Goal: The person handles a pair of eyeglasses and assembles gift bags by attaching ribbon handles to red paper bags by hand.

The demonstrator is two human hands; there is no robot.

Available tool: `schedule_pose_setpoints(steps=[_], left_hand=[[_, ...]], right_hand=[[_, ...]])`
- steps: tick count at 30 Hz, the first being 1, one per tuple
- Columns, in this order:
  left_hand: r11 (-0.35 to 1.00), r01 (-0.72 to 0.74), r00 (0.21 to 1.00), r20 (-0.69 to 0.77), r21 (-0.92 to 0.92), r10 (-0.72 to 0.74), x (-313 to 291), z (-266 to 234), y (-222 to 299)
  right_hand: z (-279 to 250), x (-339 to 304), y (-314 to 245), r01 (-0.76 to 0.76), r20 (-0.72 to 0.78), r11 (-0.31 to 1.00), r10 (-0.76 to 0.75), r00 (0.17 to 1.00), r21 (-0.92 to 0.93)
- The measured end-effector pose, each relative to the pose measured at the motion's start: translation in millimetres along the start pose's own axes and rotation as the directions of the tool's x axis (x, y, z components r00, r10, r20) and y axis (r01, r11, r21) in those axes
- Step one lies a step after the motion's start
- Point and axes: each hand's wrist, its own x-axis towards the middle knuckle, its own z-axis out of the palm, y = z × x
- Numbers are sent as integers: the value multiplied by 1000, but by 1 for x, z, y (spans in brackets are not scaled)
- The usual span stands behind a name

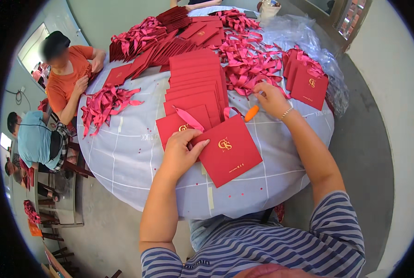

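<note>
My left hand (182,150) pinches the upper left corner of a flat square red gift bag (232,153) with a gold emblem, tilted above the table's near side. A pink ribbon (189,119) rises by its fingers, and another red bag lies partly hidden beneath. My right hand (272,99), with a bracelet at the wrist, is at the near edge of a heap of pink ribbons (248,65). Its thumb and fingers are pinched together, apparently on a ribbon end. Between my hands lies a small orange object (252,113), its kind unclear.
An overlapping row of red bags (195,69) runs away from me. Beribboned bags (309,85) lie right, beside clear plastic (330,78); more bags (137,39) pile at the back. A ribbon heap (105,104) sits left, near a seated person in orange (70,74).
</note>
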Motion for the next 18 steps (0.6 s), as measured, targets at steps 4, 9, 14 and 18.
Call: schedule_pose_setpoints(steps=[4,9,14,18], left_hand=[[999,20,1000,3,-33,-19,-2,0,0],[994,70,997,15,-79,-69,-2,-3,2],[972,74,995,88,-223,-56,2,-6,-16],[942,163,979,165,-294,-118,1,-11,-13]], right_hand=[[-11,-31,-52,-195,151,677,124,981,710],[7,-59,-143,340,63,898,-370,927,280],[27,-54,-158,269,74,917,-303,950,294],[31,-57,-161,136,104,932,-180,978,337]])
